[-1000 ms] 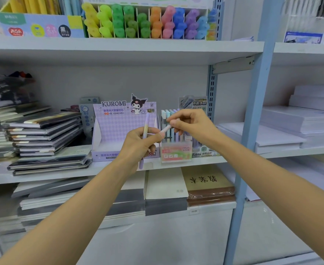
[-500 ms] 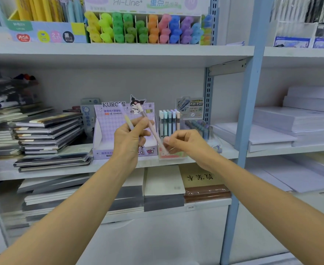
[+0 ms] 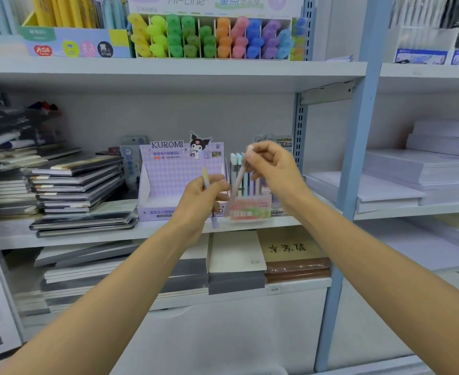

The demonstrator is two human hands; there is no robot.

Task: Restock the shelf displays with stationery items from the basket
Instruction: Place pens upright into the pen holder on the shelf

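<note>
My left hand (image 3: 200,197) grips a yellow-to-purple pen (image 3: 206,178) upright in front of the purple Kuromi display box (image 3: 168,171) on the middle shelf. My right hand (image 3: 274,166) pinches the top of a pale pink pen (image 3: 236,182), which slants down over the small pink pen display box (image 3: 250,209). That box holds several pastel pens standing upright. The pink pen's lower end sits at the box's left front; whether it is inside a slot is unclear. No basket is in view.
Stacks of dark notebooks (image 3: 76,185) lie left of the Kuromi box. Highlighters (image 3: 212,36) fill a rack on the upper shelf. A blue upright post (image 3: 355,158) divides the shelving; white paper reams (image 3: 425,171) lie to its right. More notebooks (image 3: 236,255) sit on the shelf below.
My right hand has risen from the box's front up to the pens' tops, now holding the pink pen by its upper end. My left hand has lowered slightly with its pen.
</note>
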